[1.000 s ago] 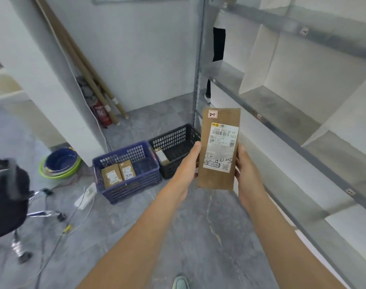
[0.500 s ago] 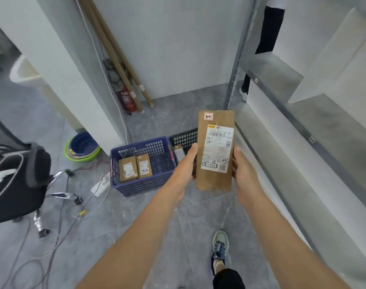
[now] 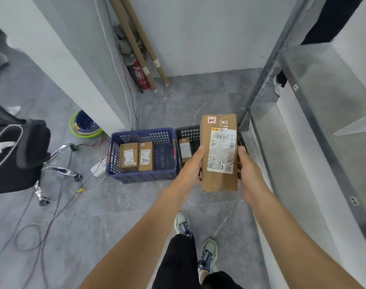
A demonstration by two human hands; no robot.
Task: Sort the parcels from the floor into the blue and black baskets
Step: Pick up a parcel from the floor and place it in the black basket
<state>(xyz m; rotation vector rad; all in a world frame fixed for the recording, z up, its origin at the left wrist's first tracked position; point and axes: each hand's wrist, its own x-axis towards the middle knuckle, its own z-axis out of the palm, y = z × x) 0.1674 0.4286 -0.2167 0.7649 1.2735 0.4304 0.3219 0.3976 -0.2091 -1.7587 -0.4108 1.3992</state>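
Our left hand [image 3: 191,165] and right hand [image 3: 247,170] clasp a brown parcel [image 3: 218,153] by its sides, in front of the black basket [image 3: 187,132].

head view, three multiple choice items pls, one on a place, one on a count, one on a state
1. Where does the red fire extinguisher stand?
A. on a shelf
B. hung high on a wall
C. on the floor in the corner, beside the brown cardboard tubes

2. How many brown cardboard parcels lie in the blue plastic basket?
A. one
B. two
C. four

3. How is the tall brown cardboard parcel held?
A. between the left hand and the right hand
B. lying on the floor
C. tucked under one arm

Answers:
1 C: it stands at the foot of the leaning tubes.
2 B: two labelled parcels lie side by side.
3 A: a hand grips each long side, above the floor.
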